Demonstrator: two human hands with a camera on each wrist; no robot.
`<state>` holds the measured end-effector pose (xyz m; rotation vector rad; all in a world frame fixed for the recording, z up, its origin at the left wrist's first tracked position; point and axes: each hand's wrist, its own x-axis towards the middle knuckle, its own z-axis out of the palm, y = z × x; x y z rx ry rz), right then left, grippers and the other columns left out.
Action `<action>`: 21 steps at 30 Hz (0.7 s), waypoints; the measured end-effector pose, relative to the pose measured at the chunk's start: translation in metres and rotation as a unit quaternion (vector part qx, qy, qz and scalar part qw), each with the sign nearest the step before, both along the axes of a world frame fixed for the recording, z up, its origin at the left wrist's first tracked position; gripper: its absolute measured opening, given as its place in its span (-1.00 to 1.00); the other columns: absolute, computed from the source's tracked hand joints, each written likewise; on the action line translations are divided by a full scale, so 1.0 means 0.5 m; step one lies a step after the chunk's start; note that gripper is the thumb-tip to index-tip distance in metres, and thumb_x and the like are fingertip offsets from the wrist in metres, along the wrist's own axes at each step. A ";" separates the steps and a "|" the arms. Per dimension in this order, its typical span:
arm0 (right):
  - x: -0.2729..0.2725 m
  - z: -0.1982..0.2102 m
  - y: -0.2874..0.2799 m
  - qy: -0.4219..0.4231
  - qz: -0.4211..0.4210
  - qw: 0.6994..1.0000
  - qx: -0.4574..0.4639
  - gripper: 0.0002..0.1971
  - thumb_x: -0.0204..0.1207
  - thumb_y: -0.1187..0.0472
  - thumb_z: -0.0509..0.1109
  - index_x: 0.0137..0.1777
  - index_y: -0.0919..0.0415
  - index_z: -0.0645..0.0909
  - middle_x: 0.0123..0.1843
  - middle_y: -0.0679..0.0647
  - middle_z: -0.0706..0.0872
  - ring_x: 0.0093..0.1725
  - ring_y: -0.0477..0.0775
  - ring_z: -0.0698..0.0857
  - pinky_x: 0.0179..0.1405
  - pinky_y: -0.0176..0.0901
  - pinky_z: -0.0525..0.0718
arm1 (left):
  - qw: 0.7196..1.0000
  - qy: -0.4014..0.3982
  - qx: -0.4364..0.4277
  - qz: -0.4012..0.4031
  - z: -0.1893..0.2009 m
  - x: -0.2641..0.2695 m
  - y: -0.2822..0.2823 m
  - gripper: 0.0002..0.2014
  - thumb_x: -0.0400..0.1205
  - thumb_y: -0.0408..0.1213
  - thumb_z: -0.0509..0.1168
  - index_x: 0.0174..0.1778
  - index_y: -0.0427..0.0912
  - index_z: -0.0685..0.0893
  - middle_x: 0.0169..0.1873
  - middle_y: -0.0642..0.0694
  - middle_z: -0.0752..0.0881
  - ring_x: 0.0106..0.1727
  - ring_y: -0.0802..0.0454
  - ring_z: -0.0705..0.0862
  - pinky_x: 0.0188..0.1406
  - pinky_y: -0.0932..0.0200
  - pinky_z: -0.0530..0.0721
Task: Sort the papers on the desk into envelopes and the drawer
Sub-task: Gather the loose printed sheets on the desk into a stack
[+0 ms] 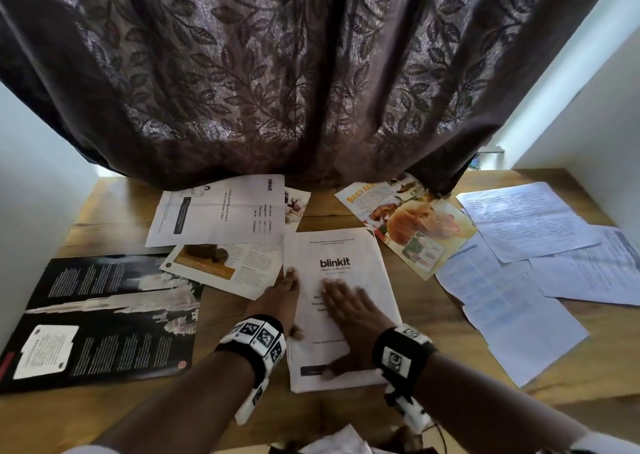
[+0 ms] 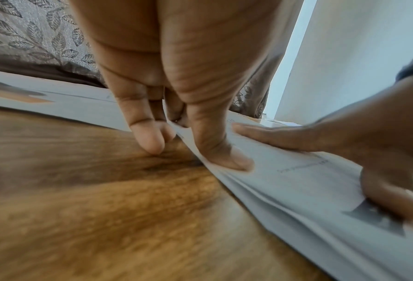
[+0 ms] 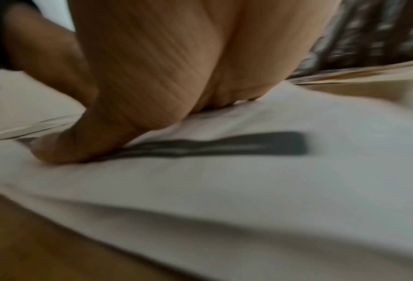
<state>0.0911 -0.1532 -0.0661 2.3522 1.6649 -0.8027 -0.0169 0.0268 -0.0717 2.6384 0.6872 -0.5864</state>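
Papers lay scattered across a wooden table (image 1: 433,311) in the head view, with a dark leaf-patterned curtain (image 1: 311,73) hanging behind. No envelope or drawer showed, and nothing looked sorted yet, so the task seemed barely begun. A thin stack of white blinkit sheets (image 1: 337,253) sat in the middle, nearest the person. The right hand (image 1: 349,310) lay flat on top of it, fingers straight, pressing it down, its grip closed on nothing. The left hand (image 1: 278,301) rested at the stack's left edge. Around it lay another blinkit sheet (image 1: 221,211), a colourful food flyer (image 1: 412,221), a brown-printed leaflet (image 1: 225,266), a large black brochure (image 1: 104,315) on the left, and several pale printed pages (image 1: 526,253) on the right, all yet to be put away. From the left wrist, the left thumb (image 2: 220,150) sat on the stack's edge while the fingers (image 2: 145,133) touched the table beside and under it, apparently squaring or starting to lift the sheets; it looked like a loose pinch on the edge. From the right wrist, blurred, the palm (image 3: 164,76) and thumb lay flat on the white sheet beside a dark printed bar (image 3: 224,145).
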 end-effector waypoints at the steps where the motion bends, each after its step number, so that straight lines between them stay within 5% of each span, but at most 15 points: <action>1: 0.024 0.003 -0.029 -0.002 -0.024 1.000 -0.011 0.48 0.14 -0.71 0.29 0.68 0.09 -0.58 0.68 0.04 -0.60 0.68 0.14 -0.54 0.70 0.27 -0.38 | 1.000 -0.001 0.001 -0.002 -0.003 -0.001 0.000 0.09 0.50 -0.25 0.53 0.74 -0.12 -0.16 0.74 0.02 -0.17 0.64 -0.12 0.26 0.60 -0.03 0.37; 7: 0.092 0.009 -0.118 0.000 -0.074 0.997 -0.028 0.48 0.05 -0.78 0.23 0.62 -0.06 -0.68 0.65 -0.09 -0.67 0.65 0.09 -0.60 0.65 0.25 -0.50 | 1.000 0.008 -0.005 -0.014 0.009 -0.008 0.008 0.18 0.39 -0.04 0.62 0.74 -0.08 -0.08 0.72 0.09 -0.17 0.69 -0.09 0.19 0.62 -0.08 0.36; 12: 0.088 0.006 -0.115 0.000 -0.077 0.997 -0.016 0.47 0.05 -0.79 0.23 0.64 -0.09 -0.64 0.66 -0.11 -0.65 0.65 0.09 -0.60 0.65 0.25 -0.51 | 0.995 0.021 0.094 -0.031 0.081 0.028 -0.030 0.13 0.26 0.30 0.56 0.67 -0.07 0.20 0.68 0.00 0.17 0.60 -0.16 0.24 0.52 -0.20 0.32; 17: 0.088 -0.001 -0.118 -0.020 -0.069 0.997 -0.013 0.47 0.06 -0.80 0.20 0.64 -0.06 -0.64 0.65 -0.10 -0.67 0.65 0.11 -0.60 0.64 0.24 -0.51 | 0.988 -0.022 0.053 -0.142 0.056 0.071 -0.166 0.35 0.26 0.27 0.58 0.73 -0.07 -0.21 0.73 -0.07 -0.26 0.73 -0.17 -0.22 0.69 -0.25 -0.13; 21: 0.090 -0.003 -0.120 -0.023 -0.067 0.997 -0.011 0.45 0.09 -0.78 0.20 0.65 -0.05 -0.62 0.65 -0.09 -0.66 0.66 0.10 -0.60 0.62 0.21 -0.53 | 0.990 0.016 0.015 -0.141 0.012 0.035 -0.158 0.53 0.14 0.47 0.50 0.65 -0.07 -0.49 0.64 -0.04 -0.53 0.67 -0.12 -0.47 0.67 -0.24 -0.32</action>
